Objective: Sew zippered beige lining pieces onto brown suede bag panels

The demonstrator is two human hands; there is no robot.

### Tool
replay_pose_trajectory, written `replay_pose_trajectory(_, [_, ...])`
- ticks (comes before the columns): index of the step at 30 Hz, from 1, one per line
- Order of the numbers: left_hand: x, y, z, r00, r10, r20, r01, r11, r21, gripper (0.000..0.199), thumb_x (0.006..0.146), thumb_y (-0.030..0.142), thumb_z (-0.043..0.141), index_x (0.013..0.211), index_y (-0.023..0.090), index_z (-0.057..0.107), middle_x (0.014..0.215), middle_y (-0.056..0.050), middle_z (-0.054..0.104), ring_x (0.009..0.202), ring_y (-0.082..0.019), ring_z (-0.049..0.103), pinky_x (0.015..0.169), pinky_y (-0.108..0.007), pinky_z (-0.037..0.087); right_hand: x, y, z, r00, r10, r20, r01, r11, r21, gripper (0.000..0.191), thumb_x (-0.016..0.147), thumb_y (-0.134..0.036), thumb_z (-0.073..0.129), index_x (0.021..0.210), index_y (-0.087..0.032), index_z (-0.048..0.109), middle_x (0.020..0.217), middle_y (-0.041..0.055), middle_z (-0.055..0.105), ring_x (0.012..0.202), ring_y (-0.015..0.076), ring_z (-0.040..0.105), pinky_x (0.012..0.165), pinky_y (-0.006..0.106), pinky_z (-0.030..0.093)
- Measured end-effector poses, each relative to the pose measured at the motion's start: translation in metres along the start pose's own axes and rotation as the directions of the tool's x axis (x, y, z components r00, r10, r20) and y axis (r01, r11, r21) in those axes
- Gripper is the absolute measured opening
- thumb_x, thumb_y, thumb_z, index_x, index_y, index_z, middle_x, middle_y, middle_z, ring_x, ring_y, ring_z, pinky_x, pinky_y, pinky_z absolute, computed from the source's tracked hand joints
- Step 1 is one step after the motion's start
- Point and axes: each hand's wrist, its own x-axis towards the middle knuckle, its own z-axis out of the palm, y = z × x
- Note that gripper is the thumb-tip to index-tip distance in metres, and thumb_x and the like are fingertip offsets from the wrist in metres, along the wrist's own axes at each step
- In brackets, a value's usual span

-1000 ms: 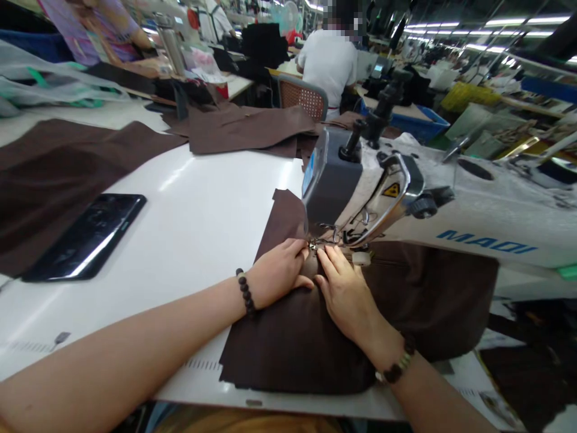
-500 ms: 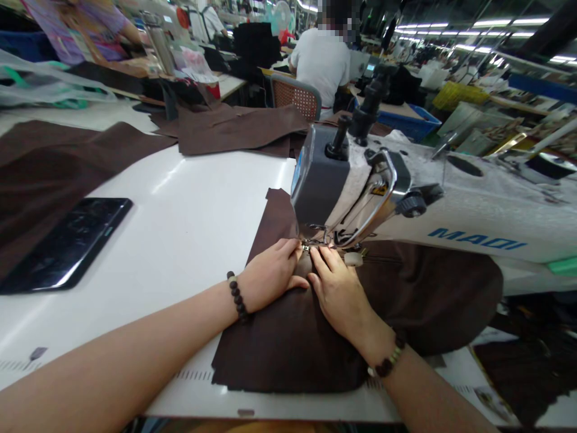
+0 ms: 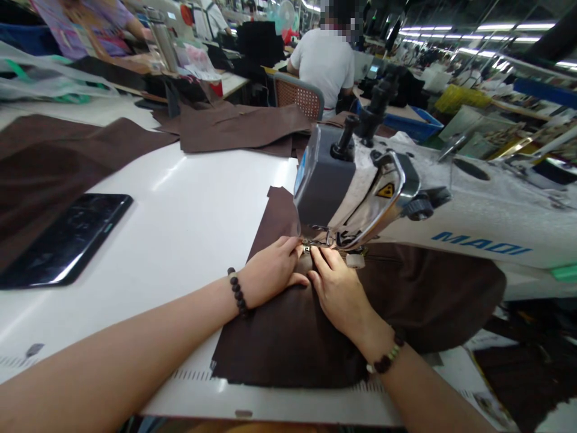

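Dark brown fabric (image 3: 288,343) lies flat on the white table under the head of a sewing machine (image 3: 327,174). My left hand (image 3: 273,270) rests flat on the fabric just left of the presser foot (image 3: 307,248), thumb held apart from its fingers. To the right of the foot, my right hand (image 3: 340,288) presses down with fingers stretched and slightly spread. Both sets of fingertips are close to the needle area, and the two thumbs nearly meet. The needle tip cannot be made out. More of the brown fabric passes behind my right hand, beneath the machine arm.
A black phone-like slab (image 3: 67,240) lies on the table (image 3: 180,210) at left. Brown fabric pieces (image 3: 238,126) are spread along the back, with more at far left. Beyond, a person in a white shirt (image 3: 322,66) sits near a blue bin (image 3: 412,123).
The view has shifted slightly. A yellow warning label on the machine head, partly covered before, now shows plainly. My hands keep nearly the same place on the fabric.
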Motion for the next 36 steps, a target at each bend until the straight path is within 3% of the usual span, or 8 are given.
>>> replay_pose_trajectory(9, [0.002,-0.004,0.003,1.000,0.011,-0.021,-0.012,0.999,-0.033,0.058,0.075,0.052,0.055,0.104,0.002,0.056,0.106,-0.015,0.053,0.102,-0.025,0.047,0.092,-0.033,0.039,0.003,0.001,0.001,0.998,-0.035,-0.045,0.034,0.999,-0.030,0.037,0.089,-0.026,0.036,0.124,-0.014,0.044,0.125,0.0123,0.047,0.112,0.0233,0.044,0.096,0.045,0.033])
replay_pose_trajectory(28, [0.005,-0.008,0.004,1.000,0.007,-0.027,-0.008,0.999,-0.044,0.061,0.076,0.055,0.052,0.107,0.003,0.055,0.111,-0.018,0.052,0.109,-0.028,0.045,0.090,-0.037,0.041,0.004,0.004,0.002,0.998,-0.040,-0.038,0.039,0.999,-0.005,0.034,0.090,-0.027,0.034,0.119,-0.016,0.049,0.117,0.0104,0.053,0.108,0.0220,0.047,0.098,0.047,0.031])
replay_pose_trajectory(33, [-0.001,-0.007,0.001,0.999,0.012,-0.034,-0.014,0.997,-0.074,0.056,0.074,0.049,0.060,0.107,0.004,0.054,0.111,-0.017,0.053,0.108,-0.028,0.047,0.090,-0.036,0.043,0.002,0.006,0.006,0.996,-0.054,-0.067,0.052,0.998,-0.034,0.034,0.090,-0.027,0.036,0.119,-0.017,0.050,0.117,0.0101,0.054,0.108,0.0227,0.048,0.098,0.049,0.031])
replay_pose_trajectory(36, [-0.001,-0.013,-0.004,1.000,0.027,-0.005,-0.028,0.991,-0.127,0.043,0.077,0.037,0.063,0.107,0.009,0.055,0.111,-0.014,0.053,0.108,-0.025,0.049,0.090,-0.033,0.043,0.000,0.006,0.008,0.995,-0.070,-0.076,0.066,0.997,-0.048,0.036,0.090,-0.025,0.034,0.123,-0.016,0.047,0.118,0.0103,0.055,0.107,0.0224,0.050,0.097,0.048,0.033])
